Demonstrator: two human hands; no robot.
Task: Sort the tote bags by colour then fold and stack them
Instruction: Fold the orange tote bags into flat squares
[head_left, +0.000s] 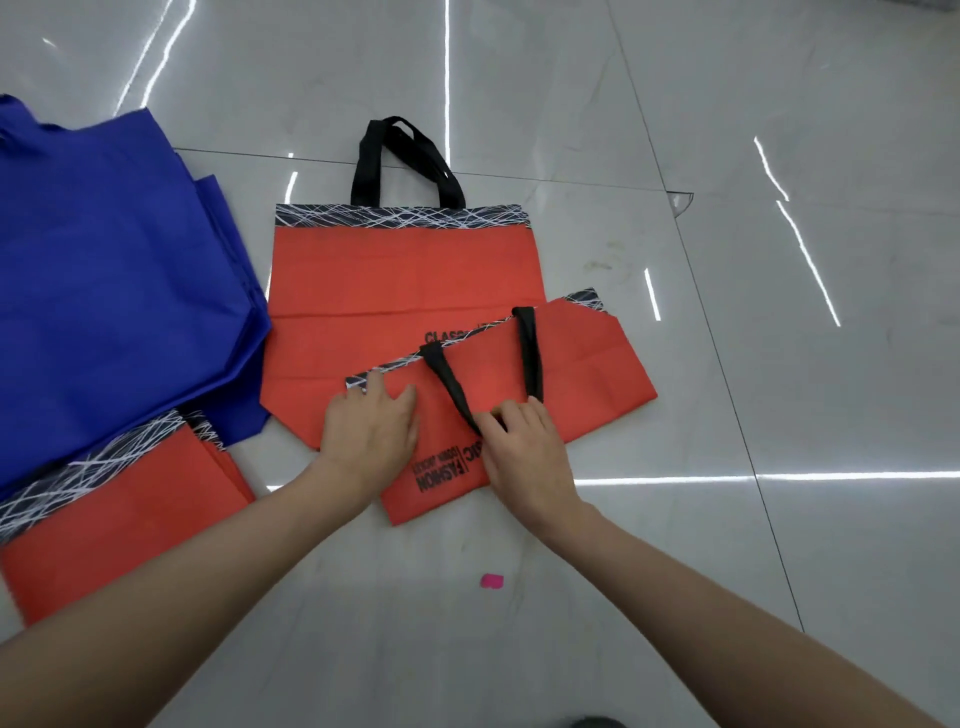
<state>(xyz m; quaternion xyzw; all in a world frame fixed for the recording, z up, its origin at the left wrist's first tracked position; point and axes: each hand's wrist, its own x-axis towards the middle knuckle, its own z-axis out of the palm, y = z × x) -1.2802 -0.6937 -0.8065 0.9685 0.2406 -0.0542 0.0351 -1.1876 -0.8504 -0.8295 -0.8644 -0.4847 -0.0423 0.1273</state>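
Folding is the step in hand: a person kneels or leans over a glossy grey tiled floor, working on an orange tote bag that lies doubled over at a slant in the centre. The left hand rests flat on the bag's left part, fingers straight and together, pressing the fabric down beside its black-and-white patterned top band. The right hand has its fingers curled, seemingly pinching the loop of the bag's black handle against the orange cloth. Beneath this bag, and reaching further away, a second orange tote bag lies flat and unfolded with its handles pointing to the far side. A heap of blue tote bags sits at the left, and more orange bags lie at the near left, partly under the blue ones, so the sorting looks only loosely done. A small pink scrap lies near the person. The next move probably calls for tucking the handle inside, then folding the bag once more into a compact shape.
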